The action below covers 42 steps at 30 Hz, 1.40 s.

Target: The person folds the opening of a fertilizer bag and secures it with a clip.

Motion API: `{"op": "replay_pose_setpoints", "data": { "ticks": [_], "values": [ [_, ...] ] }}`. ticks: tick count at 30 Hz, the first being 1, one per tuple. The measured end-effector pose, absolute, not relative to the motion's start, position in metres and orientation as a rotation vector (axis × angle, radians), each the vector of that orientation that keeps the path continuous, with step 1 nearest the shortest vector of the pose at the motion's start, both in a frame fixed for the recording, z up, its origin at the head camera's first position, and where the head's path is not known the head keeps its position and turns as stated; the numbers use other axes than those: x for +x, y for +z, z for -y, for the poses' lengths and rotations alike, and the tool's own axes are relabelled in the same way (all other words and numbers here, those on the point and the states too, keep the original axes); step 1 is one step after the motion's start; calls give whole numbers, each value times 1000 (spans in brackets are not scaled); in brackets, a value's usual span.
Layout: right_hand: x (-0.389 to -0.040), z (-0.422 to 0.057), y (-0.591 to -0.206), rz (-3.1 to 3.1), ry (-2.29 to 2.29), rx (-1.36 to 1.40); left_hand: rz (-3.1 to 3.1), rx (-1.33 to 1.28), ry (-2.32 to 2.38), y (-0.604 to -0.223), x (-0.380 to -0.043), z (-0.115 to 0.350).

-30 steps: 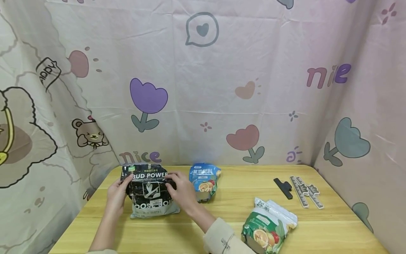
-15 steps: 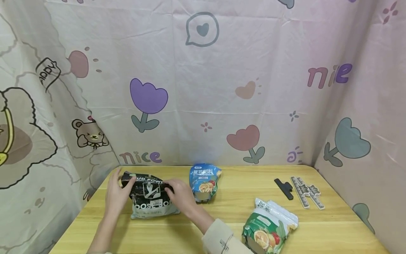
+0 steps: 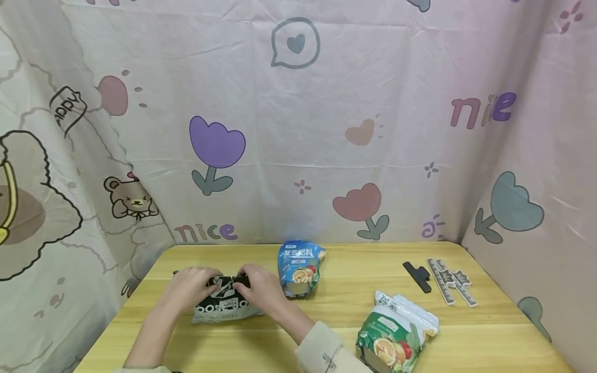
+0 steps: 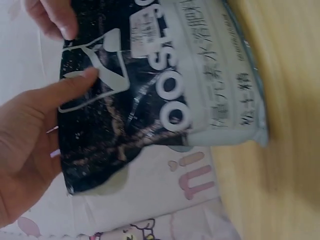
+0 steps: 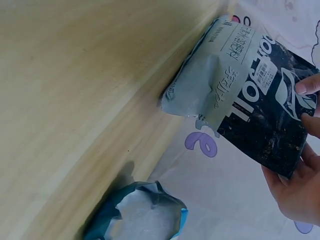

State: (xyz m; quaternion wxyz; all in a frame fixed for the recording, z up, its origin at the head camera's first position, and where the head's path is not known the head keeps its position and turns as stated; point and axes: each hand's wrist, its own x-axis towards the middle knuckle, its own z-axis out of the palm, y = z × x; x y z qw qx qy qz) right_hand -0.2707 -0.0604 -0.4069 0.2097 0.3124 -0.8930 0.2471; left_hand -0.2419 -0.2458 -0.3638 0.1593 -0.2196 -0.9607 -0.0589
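A black and pale grey soil bag [image 3: 227, 312] stands on the left part of the table, its top folded down. My left hand [image 3: 192, 290] grips the fold from the left, and my right hand [image 3: 263, 288] grips it from the right. Both thumbs press on the printed front, close together near the leaf logo. In the left wrist view, my left hand [image 4: 30, 135] has its thumb on the front of the bag [image 4: 170, 75] and its other fingers behind. The right wrist view shows my right hand [image 5: 295, 195] holding the bag's upper corner [image 5: 270, 130].
A blue fertilizer bag [image 3: 300, 269] stands just right of my right hand. Nearer the front right is a green and white bag [image 3: 396, 331]. A black clip [image 3: 416, 277] and two ruler-like printed pieces [image 3: 450, 282] lie at the right. Patterned cloth [image 3: 280, 129] hangs behind the table.
The bag's top has been folded down, hiding the "BUD POWER" lettering. My left hand has moved right and over the fold, closer to my right hand.
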Motion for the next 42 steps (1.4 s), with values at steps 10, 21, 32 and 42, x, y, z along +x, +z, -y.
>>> {"op": "replay_pose_setpoints", "data": {
  "ticks": [10,21,32,42],
  "values": [
    [-272,64,-415,2420,487,917,2826,-645,-151,-361,-244,242],
    [-276,65,-424,2322,482,893,2770,-632,-170,-368,-247,244],
    [-275,66,-427,2270,488,872,2698,-611,-167,-374,-249,245],
    [-276,69,-431,2242,493,833,2684,-578,-181,-378,-250,247]
  ]
}}
